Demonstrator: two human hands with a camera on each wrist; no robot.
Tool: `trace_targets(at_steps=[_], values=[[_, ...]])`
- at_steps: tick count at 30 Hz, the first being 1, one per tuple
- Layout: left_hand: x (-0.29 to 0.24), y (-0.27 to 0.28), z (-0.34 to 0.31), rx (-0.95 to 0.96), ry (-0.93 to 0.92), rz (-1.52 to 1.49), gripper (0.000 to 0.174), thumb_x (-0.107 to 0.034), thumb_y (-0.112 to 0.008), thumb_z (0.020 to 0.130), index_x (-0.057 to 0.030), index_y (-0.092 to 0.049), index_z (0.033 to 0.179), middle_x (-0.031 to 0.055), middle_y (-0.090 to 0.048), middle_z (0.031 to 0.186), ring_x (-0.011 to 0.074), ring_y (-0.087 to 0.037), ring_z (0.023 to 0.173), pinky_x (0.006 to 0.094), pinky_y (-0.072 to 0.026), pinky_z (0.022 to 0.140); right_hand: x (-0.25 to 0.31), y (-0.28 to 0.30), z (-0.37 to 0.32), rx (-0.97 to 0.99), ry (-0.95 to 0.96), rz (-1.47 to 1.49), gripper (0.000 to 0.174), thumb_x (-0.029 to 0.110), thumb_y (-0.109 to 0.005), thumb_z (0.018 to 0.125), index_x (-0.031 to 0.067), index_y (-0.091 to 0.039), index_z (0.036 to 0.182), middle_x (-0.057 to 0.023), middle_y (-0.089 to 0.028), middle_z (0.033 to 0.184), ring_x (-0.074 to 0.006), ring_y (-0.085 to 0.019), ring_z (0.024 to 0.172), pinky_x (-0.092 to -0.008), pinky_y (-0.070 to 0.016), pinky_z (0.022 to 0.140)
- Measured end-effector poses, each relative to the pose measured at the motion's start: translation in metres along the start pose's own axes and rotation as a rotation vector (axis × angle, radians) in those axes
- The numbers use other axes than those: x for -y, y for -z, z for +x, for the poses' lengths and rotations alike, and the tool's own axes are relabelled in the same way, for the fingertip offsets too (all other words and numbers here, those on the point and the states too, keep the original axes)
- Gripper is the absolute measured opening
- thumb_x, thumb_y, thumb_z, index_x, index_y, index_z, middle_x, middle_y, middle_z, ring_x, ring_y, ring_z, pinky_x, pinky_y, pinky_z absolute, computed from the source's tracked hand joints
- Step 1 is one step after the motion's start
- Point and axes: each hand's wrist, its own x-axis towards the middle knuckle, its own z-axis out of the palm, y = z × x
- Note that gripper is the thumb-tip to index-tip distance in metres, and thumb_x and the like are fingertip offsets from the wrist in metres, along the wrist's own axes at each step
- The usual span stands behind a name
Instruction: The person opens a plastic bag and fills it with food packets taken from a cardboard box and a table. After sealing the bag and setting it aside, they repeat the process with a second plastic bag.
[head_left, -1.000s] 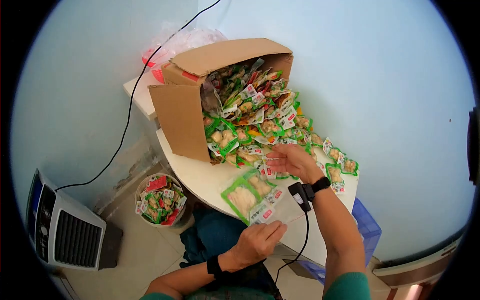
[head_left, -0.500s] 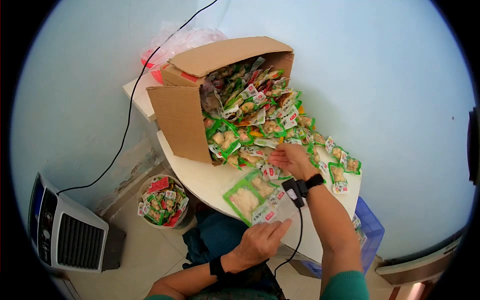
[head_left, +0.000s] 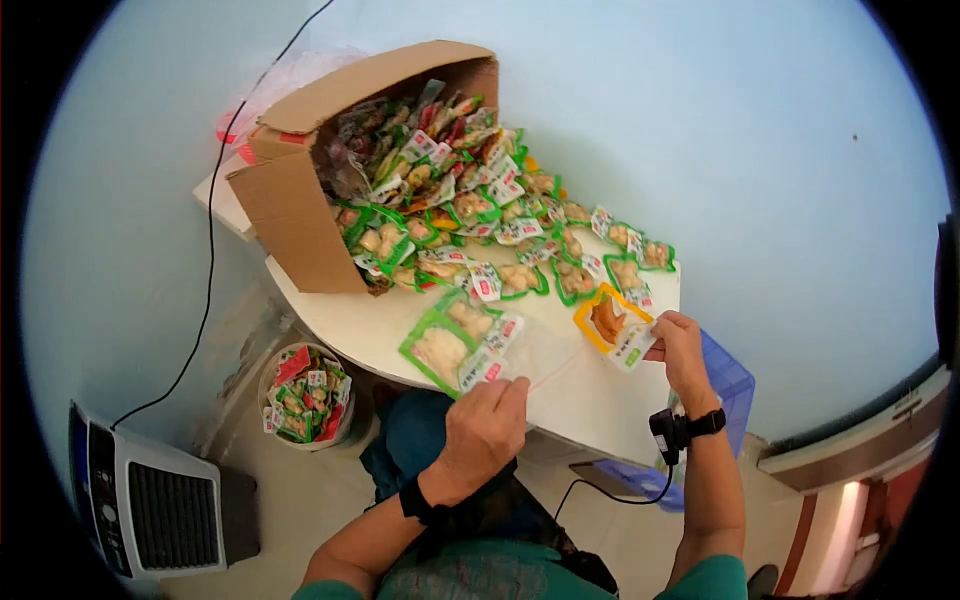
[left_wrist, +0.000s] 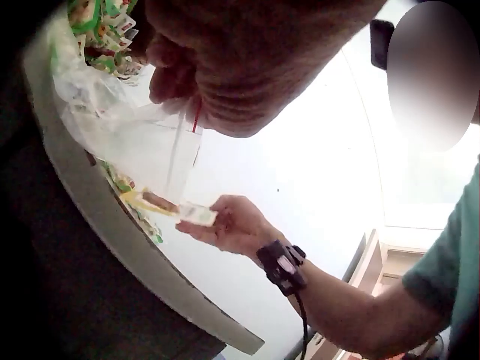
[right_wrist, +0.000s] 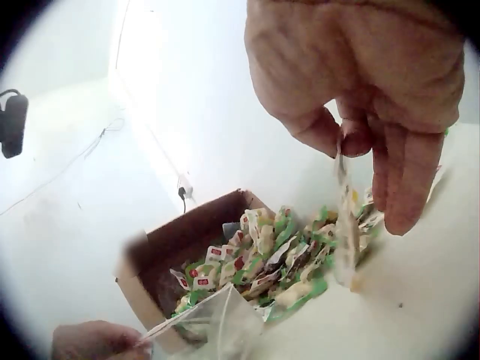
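Observation:
My left hand [head_left: 485, 430] pinches the edge of a clear zip bag [left_wrist: 135, 142] over the table's front edge. Inside the bag lie green-edged snack packets [head_left: 440, 350] with pale pieces. To the right of the bag's mouth, my right hand [head_left: 682, 355] holds a yellow-edged snack packet [head_left: 610, 320] with brown food by its white end. Thumb and fingertips pinch this packet in the right wrist view, where it hangs edge-on. Behind both hands, a heap of snack packets [head_left: 470, 205] spills from a cardboard box [head_left: 290, 215] lying on its side.
The white table [head_left: 580, 410] has a rounded front edge. On the floor at left stands a bucket [head_left: 350, 425] of packets, near an air cooler [head_left: 170, 500]. A blue crate [head_left: 735, 385] sits beyond the table's right side. A black cable [head_left: 210, 240] hangs at left.
My right hand has left the heap and moved right and toward me, now holding the yellow-edged packet. The left hand still holds the zip bag. The head view has shifted, moving the box left.

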Motion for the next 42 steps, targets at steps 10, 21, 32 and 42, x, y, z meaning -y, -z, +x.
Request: trace_targets(at_steps=[10, 21, 32, 42], values=[[-0.015, -0.001, -0.002, -0.005, -0.017, 0.01, 0.018, 0.0, -0.072, 0.078, -0.0048, -0.066, 0.094, 0.008, -0.057, 0.081, 0.0275, -0.061, 0.068, 0.0355, -0.0499, 0.058, -0.06, 0.031, -0.021, -0.209, -0.101, 0.189, 0.02, 0.009, -0.058, 0.087, 0.0, -0.055, 0.104, -0.0144, -0.067, 0.093, -0.024, -0.071, 0.072, -0.0354, -0.0615, 0.059], [-0.013, -0.003, -0.002, -0.007, -0.031, 0.015, 0.016, -0.002, -0.071, 0.08, -0.0045, -0.066, 0.095, 0.0073, -0.049, 0.075, 0.0253, -0.057, 0.062, 0.0343, -0.0468, 0.054, -0.056, 0.039, -0.036, -0.117, -0.049, 0.347, 0.031, -0.004, -0.059, 0.088, -0.0035, -0.063, 0.118, -0.0118, -0.07, 0.102, -0.0179, -0.071, 0.079, -0.0302, -0.061, 0.071], [-0.015, -0.01, 0.001, -0.032, -0.003, 0.018, 0.018, -0.005, -0.071, 0.082, -0.0039, -0.067, 0.1, 0.0072, -0.05, 0.074, 0.0247, -0.056, 0.059, 0.0342, -0.0465, 0.051, -0.013, 0.021, -0.119, 0.154, -0.074, 0.449, 0.025, -0.004, -0.064, 0.088, -0.0055, -0.066, 0.113, -0.0127, -0.072, 0.103, -0.0172, -0.069, 0.091, -0.0298, -0.0557, 0.084], [-0.014, -0.01, 0.001, -0.063, 0.004, 0.009, 0.025, -0.006, -0.071, 0.08, -0.0047, -0.067, 0.105, 0.0065, -0.051, 0.073, 0.0237, -0.058, 0.059, 0.0341, -0.0488, 0.052, -0.024, -0.045, -0.119, 0.291, -0.175, 0.622, 0.031, -0.002, -0.055, 0.096, -0.0064, -0.055, 0.126, -0.0169, -0.065, 0.12, -0.0221, -0.066, 0.106, -0.0363, -0.0548, 0.094]])
